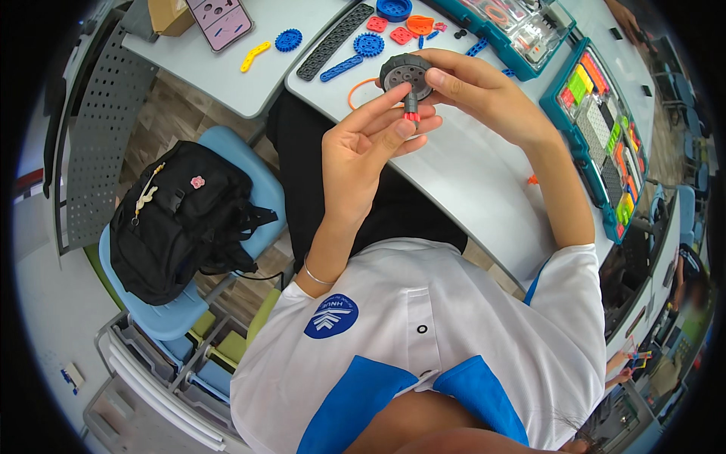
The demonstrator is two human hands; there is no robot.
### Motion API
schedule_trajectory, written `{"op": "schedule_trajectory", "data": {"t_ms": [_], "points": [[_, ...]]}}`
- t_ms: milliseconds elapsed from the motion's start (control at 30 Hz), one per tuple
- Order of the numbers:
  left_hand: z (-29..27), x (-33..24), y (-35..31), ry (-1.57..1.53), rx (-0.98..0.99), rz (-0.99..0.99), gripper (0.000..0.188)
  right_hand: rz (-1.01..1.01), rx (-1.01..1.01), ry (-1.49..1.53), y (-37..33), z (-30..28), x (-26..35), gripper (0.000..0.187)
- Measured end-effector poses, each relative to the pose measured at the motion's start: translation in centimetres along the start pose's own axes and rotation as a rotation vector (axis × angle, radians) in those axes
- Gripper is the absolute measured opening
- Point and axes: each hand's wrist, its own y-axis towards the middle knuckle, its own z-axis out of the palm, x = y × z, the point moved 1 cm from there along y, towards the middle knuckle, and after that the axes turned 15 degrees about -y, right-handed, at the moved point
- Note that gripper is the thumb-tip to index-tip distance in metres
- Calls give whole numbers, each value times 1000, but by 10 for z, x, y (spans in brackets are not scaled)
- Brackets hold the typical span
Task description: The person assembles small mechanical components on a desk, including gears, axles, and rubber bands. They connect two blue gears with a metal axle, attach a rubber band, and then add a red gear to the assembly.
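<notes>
My right hand (pixel 473 87) grips a dark grey wheel (pixel 406 72) with a ring of holes in its face, thumb on the near side and fingers behind. A short grey axle piece (pixel 410 102) with a red end (pixel 411 117) sticks out of the wheel's middle toward me. My left hand (pixel 370 140) pinches this axle piece near its red end, with the index fingertip against the wheel's hub. Behind the hands, an orange rubber band or loop (pixel 352 94) lies on the table, partly hidden by my fingers.
The white table (pixel 461 197) carries a long black beam (pixel 333 41), blue gears (pixel 369 45), a blue beam (pixel 342 68) and red pieces (pixel 376 24). Two teal parts cases (pixel 556 106) stand at right. Leftward are a phone (pixel 219 21), yellow beam (pixel 255 57) and chair with black backpack (pixel 178 219).
</notes>
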Motion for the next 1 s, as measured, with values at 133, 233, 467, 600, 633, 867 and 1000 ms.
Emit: {"op": "schedule_trajectory", "data": {"t_ms": [133,233,467,600,633,867,1000], "points": [[1,2,0,-19,-5,7,43,-24,-17,-2,0,-1,-3,48],[-1,3,0,-16,-6,41,42,-19,-5,-13,-1,-1,0,48],[1,4,0,-34,-32,56,43,-90,-16,-80,0,2,-3,46],[4,8,-1,-103,-59,69,42,-200,-74,-107,0,5,-5,39],[4,8,-1,-127,-63,67,42,-218,-67,-103,1,6,-5,38],[-3,13,-1,-435,-79,-41,43,-262,-104,-104,3,13,-7,39],[-5,15,1,-545,-106,-72,44,-268,-106,-102,4,15,-12,39]]}}
